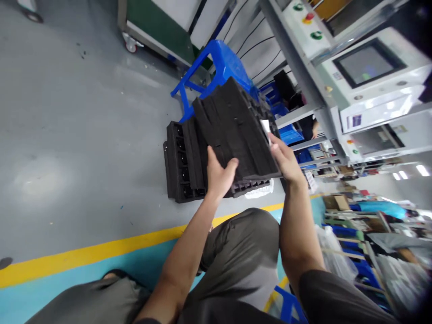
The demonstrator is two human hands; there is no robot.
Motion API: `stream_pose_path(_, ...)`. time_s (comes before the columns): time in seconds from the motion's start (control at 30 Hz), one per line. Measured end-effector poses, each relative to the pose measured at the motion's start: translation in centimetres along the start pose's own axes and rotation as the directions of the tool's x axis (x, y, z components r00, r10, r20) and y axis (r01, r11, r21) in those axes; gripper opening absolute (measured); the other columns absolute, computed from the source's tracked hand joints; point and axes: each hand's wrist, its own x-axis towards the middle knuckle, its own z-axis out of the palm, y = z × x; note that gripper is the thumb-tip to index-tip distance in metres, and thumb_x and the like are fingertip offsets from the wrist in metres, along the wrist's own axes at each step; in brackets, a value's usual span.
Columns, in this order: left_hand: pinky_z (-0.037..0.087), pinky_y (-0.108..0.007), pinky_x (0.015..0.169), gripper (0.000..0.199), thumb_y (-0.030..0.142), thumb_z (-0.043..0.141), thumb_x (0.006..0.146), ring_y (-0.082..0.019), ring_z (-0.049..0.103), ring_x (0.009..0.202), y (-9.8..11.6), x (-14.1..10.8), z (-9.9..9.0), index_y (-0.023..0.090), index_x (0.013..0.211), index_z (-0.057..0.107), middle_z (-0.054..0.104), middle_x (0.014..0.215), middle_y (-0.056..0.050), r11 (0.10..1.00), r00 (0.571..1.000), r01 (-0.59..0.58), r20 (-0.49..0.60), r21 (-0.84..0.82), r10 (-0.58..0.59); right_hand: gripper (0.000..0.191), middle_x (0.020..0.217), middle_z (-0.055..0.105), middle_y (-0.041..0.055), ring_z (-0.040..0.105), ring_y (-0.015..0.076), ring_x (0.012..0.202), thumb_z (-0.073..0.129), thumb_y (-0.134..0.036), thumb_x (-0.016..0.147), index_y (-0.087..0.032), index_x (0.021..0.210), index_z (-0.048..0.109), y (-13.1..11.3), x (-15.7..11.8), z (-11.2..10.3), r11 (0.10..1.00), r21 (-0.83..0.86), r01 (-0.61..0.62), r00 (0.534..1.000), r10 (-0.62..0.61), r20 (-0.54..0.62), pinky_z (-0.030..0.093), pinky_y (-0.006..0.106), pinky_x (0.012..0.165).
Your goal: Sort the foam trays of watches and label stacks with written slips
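Note:
A black moulded foam tray (232, 130) is held tilted between my two hands. My left hand (219, 173) presses its near left side, thumb spread over the surface. My right hand (285, 157) grips the right edge, beside a small white paper (266, 128). Beneath and to the left, more black trays (173, 157) are stacked low by the floor, with round dark parts in a row of pockets. Some clear plastic (259, 191) shows under the stack's near right side.
Behind the trays stands a blue plastic stool (226, 63). A green-sided wheeled cart (158, 31) is at the top. Machine frames with a screen (369, 63) rise at the right. A yellow floor line (101, 252) runs before my knees. Another person's hand (315, 129) shows among the racks.

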Motion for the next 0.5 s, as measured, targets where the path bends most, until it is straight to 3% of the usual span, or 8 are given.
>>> stream_pose_path(0.17, 0.034, -0.038, 0.128, 0.078, 0.034, 0.069, 0.088, -0.024, 0.044, 0.148, -2.5, 2.1, -3.1, 0.013, 0.154, 0.035, 0.046, 0.157, -0.017, 0.995, 0.995, -0.080, -0.061, -0.066, 0.076, 0.085, 0.156, 0.048, 0.0102, 0.041, 0.0274, 0.152, 0.048, -0.081, 0.090, -0.019, 0.147, 0.057, -0.9, 0.2, 1.1, 1.000, -0.002, 0.029, 0.998, -0.029, -0.057, 0.027, 0.049, 0.132)
stream_pose_path(0.3, 0.057, -0.037, 0.103, 0.060, 0.030, 0.067, 0.088, -0.025, 0.060, 0.130, -2.8, 3.1, -5.4, 0.018, 0.144, 0.050, 0.061, 0.139, -0.015, 0.973, 0.974, -0.172, -0.122, 0.156, 0.192, 0.081, 0.152, 0.052, 0.0107, 0.047, 0.0286, 0.147, 0.047, -0.079, 0.091, -0.018, 0.144, 0.061, -0.8, -0.2, 0.9, 0.996, -0.025, 0.084, 0.993, -0.086, -0.083, 0.033, 0.050, 0.129)
stream_pose_path(0.4, 0.060, -0.030, 0.086, 0.051, 0.028, 0.068, 0.085, -0.022, 0.064, 0.115, -2.4, 3.6, -6.2, 0.020, 0.135, 0.059, 0.065, 0.131, -0.012, 0.925, 0.950, -0.222, -0.146, 0.309, 0.277, 0.077, 0.148, 0.057, 0.0105, 0.051, 0.0288, 0.143, 0.047, -0.076, 0.093, -0.018, 0.141, 0.064, -0.4, -0.2, 0.8, 0.993, -0.023, 0.112, 0.986, -0.114, -0.123, 0.037, 0.050, 0.127)
stream_pose_path(0.5, 0.058, -0.028, 0.082, 0.047, 0.028, 0.066, 0.084, -0.018, 0.065, 0.100, -2.2, 4.1, -6.2, 0.019, 0.130, 0.062, 0.065, 0.127, -0.011, 0.915, 0.949, -0.216, -0.148, 0.341, 0.279, 0.074, 0.144, 0.060, 0.0115, 0.054, 0.0300, 0.140, 0.051, -0.074, 0.093, -0.017, 0.138, 0.066, -0.1, 0.3, 0.9, 0.990, -0.028, 0.140, 0.978, -0.143, -0.151, 0.040, 0.051, 0.125)
